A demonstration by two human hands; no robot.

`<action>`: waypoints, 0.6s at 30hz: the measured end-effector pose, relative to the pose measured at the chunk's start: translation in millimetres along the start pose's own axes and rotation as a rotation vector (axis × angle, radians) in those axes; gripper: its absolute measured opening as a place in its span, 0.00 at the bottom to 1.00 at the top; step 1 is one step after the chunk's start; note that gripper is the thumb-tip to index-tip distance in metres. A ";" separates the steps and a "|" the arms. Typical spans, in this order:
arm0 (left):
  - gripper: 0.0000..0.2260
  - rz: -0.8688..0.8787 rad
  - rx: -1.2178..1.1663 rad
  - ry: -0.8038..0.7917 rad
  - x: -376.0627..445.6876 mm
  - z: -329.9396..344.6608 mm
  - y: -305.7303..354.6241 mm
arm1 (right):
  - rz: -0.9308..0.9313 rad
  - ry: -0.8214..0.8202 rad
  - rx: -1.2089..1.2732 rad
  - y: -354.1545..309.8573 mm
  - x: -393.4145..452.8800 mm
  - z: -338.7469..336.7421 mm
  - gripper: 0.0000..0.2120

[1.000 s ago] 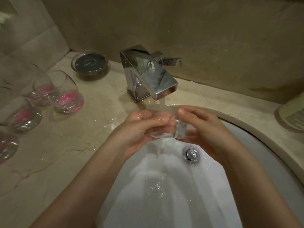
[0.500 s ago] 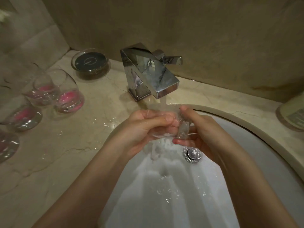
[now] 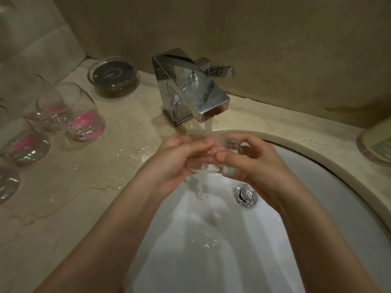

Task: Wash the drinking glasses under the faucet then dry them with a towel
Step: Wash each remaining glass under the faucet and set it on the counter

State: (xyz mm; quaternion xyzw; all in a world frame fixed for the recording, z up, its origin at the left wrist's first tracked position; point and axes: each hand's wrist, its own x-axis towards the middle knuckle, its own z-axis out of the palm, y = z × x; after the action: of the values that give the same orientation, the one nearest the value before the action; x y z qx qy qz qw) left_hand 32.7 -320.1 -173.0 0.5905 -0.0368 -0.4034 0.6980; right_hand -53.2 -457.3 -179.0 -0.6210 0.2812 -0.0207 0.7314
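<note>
Drinking glass (image 3: pixel 213 159): clear, held over the back of the sink basin right under the faucet's spout, water running onto it and pouring off below.
Left hand (image 3: pixel 179 157): fingers curled round the glass's left side, fingertips lying across its front.
Right hand (image 3: pixel 254 159): fingers bent over the glass's right side, thumb pressed to its near face; both hands grip the same glass and nearly meet in the middle.
Water stream (image 3: pixel 208 124): falls from the spout onto the glass, then drops in a broken column into the basin just left of the drain.
Faucet (image 3: pixel 190 87): angular chrome block at the back edge of the sink, its lever pointing right.
Sink (image 3: pixel 317 157): white oval basin set into the table; droplets lie on its near slope between the forearms.
Drain (image 3: pixel 245 195): chrome plug at the basin's bottom, just below the right hand.
Table (image 3: pixel 84 197): beige marbled stone, wet with puddles to the left of the sink.
Other glasses (image 3: pixel 84 121): several clear tumblers clustered near the table's left edge, standing upright, pink showing at their bases; the farthest-left ones are blurred.
Round dish (image 3: pixel 114 72): glass dish with a dark insert, in the table's back left corner, beside the faucet.
Object at right edge (image 3: pixel 378 142): partly cut off; cannot tell what it is.
</note>
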 end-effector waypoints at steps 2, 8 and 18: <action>0.04 -0.006 0.021 -0.012 1.0 -0.9 0.3 | 0.005 -0.004 0.007 2.4 0.5 -2.1 0.17; 0.04 0.018 0.070 -0.048 1.5 -3.0 0.4 | 0.081 -0.061 0.112 2.6 1.2 -3.3 0.15; 0.08 0.085 0.103 -0.045 1.1 -4.9 -4.4 | -0.025 -0.125 -0.019 2.1 7.8 -2.1 0.16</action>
State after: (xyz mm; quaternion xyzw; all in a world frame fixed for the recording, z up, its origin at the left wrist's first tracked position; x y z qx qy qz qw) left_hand 33.8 -316.8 -178.7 0.6141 -0.0985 -0.3842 0.6823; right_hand -48.3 -461.6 -184.1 -0.6316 0.2275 0.0118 0.7411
